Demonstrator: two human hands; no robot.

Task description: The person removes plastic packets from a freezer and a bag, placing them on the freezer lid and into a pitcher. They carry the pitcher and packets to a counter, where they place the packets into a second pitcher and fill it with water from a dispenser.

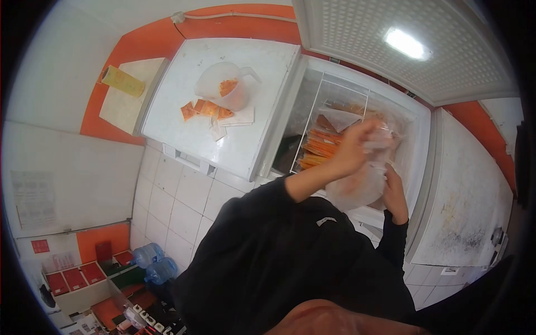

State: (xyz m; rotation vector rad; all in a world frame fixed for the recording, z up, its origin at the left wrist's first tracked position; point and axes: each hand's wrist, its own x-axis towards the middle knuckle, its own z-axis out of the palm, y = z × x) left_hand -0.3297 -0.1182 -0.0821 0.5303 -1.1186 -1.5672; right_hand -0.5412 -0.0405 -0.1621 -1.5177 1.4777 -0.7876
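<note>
Over the open chest freezer [422, 139], both hands are on a translucent plastic bag [356, 188]. My left hand [357, 146], slightly blurred, reaches across with its fingers closed around the bag's upper part. Lower down, my right hand [395, 195] grips the bag's right side, its fingertips partly hidden by the plastic. What the bag contains is hard to make out. Behind and left of it, flat orange packets [321, 146] are stacked inside the freezer beside a white wire divider [306, 125].
On the neighbouring white lid [268, 111], another translucent bag [215, 81] lies with several orange packets [207, 108]. The raised freezer lid [357, 33] stands behind. A yellowish roll [123, 81] rests at far left. Blue water bottles [159, 268] are on the floor.
</note>
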